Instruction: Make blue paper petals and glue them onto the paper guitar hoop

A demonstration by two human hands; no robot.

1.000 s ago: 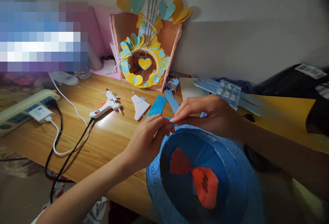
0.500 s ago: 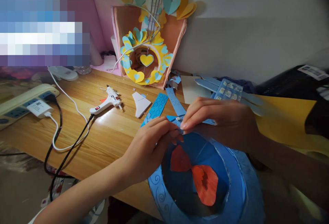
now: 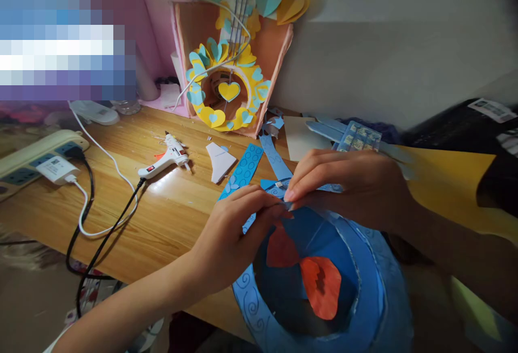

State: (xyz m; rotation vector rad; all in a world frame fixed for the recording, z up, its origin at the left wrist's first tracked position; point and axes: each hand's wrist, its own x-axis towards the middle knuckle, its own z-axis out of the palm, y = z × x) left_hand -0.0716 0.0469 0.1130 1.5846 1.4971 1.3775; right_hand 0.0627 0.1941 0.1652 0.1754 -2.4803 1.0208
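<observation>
A round blue paper craft with a swirl-patterned rim sits at the near table edge, with two orange-red heart shapes inside. My left hand pinches a blue paper strip at the rim's far edge, fingers closed. My right hand meets it from the right, fingertips pinching the same blue rim strip. The two hands touch at the fingertips.
A white glue gun with a black cord lies on the wooden table. A power strip sits at left. Blue paper strips, a white paper piece, yellow card and a heart-decorated box stand behind.
Both hands have shifted slightly down and right with the blue craft, still pinching at its rim. A blue strip now shows below my left fingers.
</observation>
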